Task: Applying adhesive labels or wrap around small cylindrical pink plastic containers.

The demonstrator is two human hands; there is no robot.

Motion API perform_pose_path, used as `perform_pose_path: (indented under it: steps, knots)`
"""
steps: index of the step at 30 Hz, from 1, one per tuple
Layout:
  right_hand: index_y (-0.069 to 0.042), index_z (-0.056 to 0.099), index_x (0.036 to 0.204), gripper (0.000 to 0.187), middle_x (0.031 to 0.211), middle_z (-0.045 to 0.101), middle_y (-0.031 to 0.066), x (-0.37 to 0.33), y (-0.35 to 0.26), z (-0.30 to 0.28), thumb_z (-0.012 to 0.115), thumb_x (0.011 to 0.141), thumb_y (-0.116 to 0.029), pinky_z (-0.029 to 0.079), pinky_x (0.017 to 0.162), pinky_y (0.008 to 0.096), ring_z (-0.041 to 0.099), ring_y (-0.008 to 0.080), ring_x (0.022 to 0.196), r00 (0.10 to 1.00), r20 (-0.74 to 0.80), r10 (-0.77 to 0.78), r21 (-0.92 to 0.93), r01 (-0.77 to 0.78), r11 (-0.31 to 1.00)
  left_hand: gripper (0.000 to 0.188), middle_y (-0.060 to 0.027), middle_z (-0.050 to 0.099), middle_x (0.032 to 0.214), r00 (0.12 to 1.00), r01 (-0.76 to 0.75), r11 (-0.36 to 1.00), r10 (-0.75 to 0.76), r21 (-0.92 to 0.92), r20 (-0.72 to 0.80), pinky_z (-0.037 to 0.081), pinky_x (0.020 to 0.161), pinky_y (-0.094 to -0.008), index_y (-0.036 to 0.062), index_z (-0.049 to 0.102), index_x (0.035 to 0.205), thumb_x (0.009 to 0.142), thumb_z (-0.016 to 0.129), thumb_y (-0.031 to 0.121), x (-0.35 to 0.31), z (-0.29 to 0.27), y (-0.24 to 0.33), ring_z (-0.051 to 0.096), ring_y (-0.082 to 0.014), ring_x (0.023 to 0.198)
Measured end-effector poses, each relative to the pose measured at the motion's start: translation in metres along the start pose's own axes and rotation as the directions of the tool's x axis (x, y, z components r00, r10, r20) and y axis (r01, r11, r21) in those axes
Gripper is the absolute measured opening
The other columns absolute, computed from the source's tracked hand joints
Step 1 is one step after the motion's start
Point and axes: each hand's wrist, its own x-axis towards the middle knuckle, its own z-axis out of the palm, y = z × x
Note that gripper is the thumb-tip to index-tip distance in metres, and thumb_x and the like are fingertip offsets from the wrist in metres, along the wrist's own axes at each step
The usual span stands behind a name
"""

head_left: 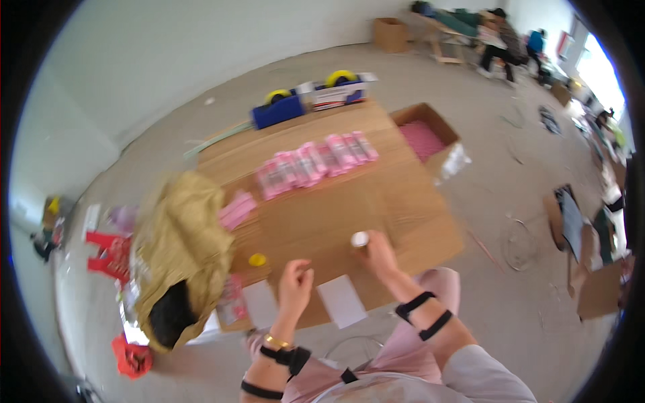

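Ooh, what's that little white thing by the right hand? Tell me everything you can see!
The little white thing shows a round, plain white face turned up toward the camera. It looks smooth, but the blur hides what it's made of. The fingers of the right hand's grip hold it from the side and hide part of it. It's over the wooden table; I can't tell whether it touches the tabletop.

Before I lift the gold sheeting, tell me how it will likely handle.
The gold sheeting is probably floppy, given its many creases and slumped folds. Its sheen hints that it may be slippery. Something black shows at its near end, so it could drag extra weight along.
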Motion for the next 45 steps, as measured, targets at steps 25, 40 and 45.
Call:
perform_pose_path:
  steps: [25, 40, 45]
  knots:
    - [-0.002, 0.060, 0.067, 0.055, 0.053, 0.055, 0.0082, -0.132, 0.060, -0.093, 0.035, 0.097, -0.041, 0.041, 0.052, 0.0340, 0.053, 0.0234, 0.051, 0.911, 0.068, 0.407, 0.469, -0.389, 0.793, 0.027, -0.0061, 0.056, 0.091, 0.983, -0.074, 0.997, 0.068, 0.029, 0.170, 0.043, 0.062, -0.0248, -0.0006, 0.052, 0.113, 0.092, 0.053, 0.016, -0.060, 0.006, -0.017, 0.049, -0.0128, 0.070]
    - [-0.003, 0.067, 0.079, 0.057, 0.055, 0.056, 0.0063, -0.155, 0.085, -0.085, 0.030, 0.098, -0.042, 0.045, 0.062, 0.0308, 0.056, 0.0202, 0.055, 0.939, 0.038, 0.342, 0.415, -0.326, 0.849, 0.028, -0.0062, 0.054, 0.093, 0.981, -0.074, 0.997, 0.066, 0.039, 0.183, 0.043, 0.061, -0.0249, -0.0015, 0.051, 0.116, 0.089, 0.049, 0.006, -0.087, 0.012, -0.009, 0.048, -0.0127, 0.072]
    - [-0.001, 0.066, 0.080, 0.056, 0.056, 0.056, 0.0055, -0.153, 0.087, -0.088, 0.031, 0.098, -0.041, 0.046, 0.062, 0.0292, 0.055, 0.0170, 0.055, 0.922, 0.074, 0.380, 0.488, -0.366, 0.793, 0.029, -0.0049, 0.052, 0.088, 0.977, -0.086, 0.995, 0.073, 0.056, 0.200, 0.041, 0.057, -0.0238, -0.0010, 0.051, 0.115, 0.087, 0.049, 0.005, -0.087, 0.018, -0.006, 0.047, -0.0116, 0.068]
